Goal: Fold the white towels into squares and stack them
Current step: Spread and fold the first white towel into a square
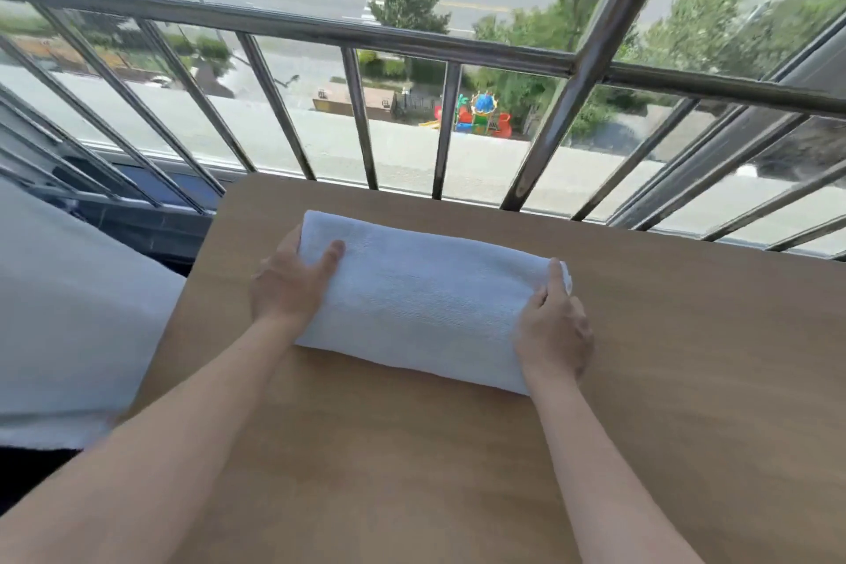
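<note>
**Item 1. Light-brown wood-grain table** (686,357). It fills the near and right of the view. Its far edge sits just beside the railing. This is your working surface.

**Item 2. Grey metal window railing** (293,25). It runs along the far side, with upright bars. A street and a playground lie beyond it.

**Item 3. Large white cloth** (68,311). It is draped to the left, off the table's edge. You cannot tell whether it is another towel.

**Item 4. White terry towel** (425,298), folded into a long band. It lies flat on the far middle of the table, running left to right, with its right end nearer you.

**Item 5. Left hand** (288,284). It grips the towel's left end, thumb laid on top and fingers wrapped round the edge. The fingertips are hidden.

**Item 6. Right hand** (554,330). It holds the right end. One digit is stretched along the top and the rest are curled at the edge, pinching the cloth.

**Step in hand, as judged:** folding the band end over end into a square.
- Pin one end with one hand and carry the other end across.
- Match the corners and both long edges before you let go.
- Press the crease flat with your palm.
- No stack shows yet, so leave bare table for one.

**Writing:** no brand, label or text is readable.
</note>
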